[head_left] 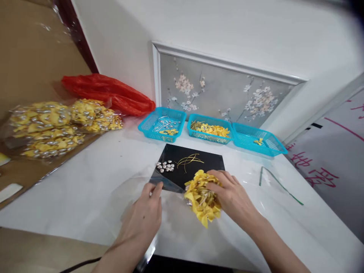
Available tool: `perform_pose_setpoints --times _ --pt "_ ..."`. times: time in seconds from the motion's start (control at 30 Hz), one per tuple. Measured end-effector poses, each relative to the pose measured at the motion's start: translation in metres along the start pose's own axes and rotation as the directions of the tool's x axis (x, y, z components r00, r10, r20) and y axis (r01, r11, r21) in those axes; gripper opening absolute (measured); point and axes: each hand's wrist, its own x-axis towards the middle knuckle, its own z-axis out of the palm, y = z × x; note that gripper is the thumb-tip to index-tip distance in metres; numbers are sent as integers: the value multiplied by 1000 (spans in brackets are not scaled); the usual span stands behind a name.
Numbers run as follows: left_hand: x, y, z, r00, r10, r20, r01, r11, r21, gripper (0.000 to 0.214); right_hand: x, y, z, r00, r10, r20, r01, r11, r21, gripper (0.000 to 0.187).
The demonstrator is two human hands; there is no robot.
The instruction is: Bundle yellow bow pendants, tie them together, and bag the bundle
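Observation:
My right hand [231, 193] is closed around a bunch of yellow artificial flowers [203, 197] with silvery beads and thin stems, over the near edge of a black mat [213, 161]. To its left, my left hand [146, 210] pinches the edge of a clear plastic bag [167, 182], which overlaps the mat's near left corner. The bag's full outline is hard to make out against the white table. On the mat lie several silver heart-like beads [165, 166] and a few curved gold wires [189, 161].
Behind the mat stand three blue baskets [162, 137] holding yellow pieces. Bagged yellow flower bunches [48, 125] lie on cardboard at left, near a red plastic bag [108, 91]. A bent green strip [280, 184] rests on the white table [85, 189] at right.

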Motion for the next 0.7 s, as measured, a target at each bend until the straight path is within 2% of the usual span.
perform_pose_setpoints --times 0.1,0.17,0.23,0.3,0.4,0.5,0.6,0.7 --pt "1 4 -1 1000 0 -23 -1 998 -59 41 -12 -4 -22 994 0 -109 17 988 151 35" --pt "3 7 -3 1000 4 -25 -6 996 -91 40 -15 -19 -31 989 -43 -140 77 967 242 36" --pt "5 9 -5 999 28 -18 -30 993 -111 39 -14 -41 -31 989 -68 -128 106 944 311 30" --pt "7 9 -8 997 70 -15 -71 987 -147 38 -10 -63 -21 998 -43 -56 59 943 328 22" --pt "9 3 -10 992 124 -15 -125 975 -181 38 -5 -84 -1 999 -3 38 -5 975 221 31" --pt "9 -1 -14 989 147 -13 -147 977 -152 43 -2 -91 11 998 21 51 -26 996 89 34" --pt "6 3 -20 982 190 -5 -190 981 -30 46 2 -95 13 997 54 63 -53 999 -4 23" --pt "5 18 -30 970 238 40 -242 958 152 46 11 -103 13 991 67 115 -61 997 -53 10"
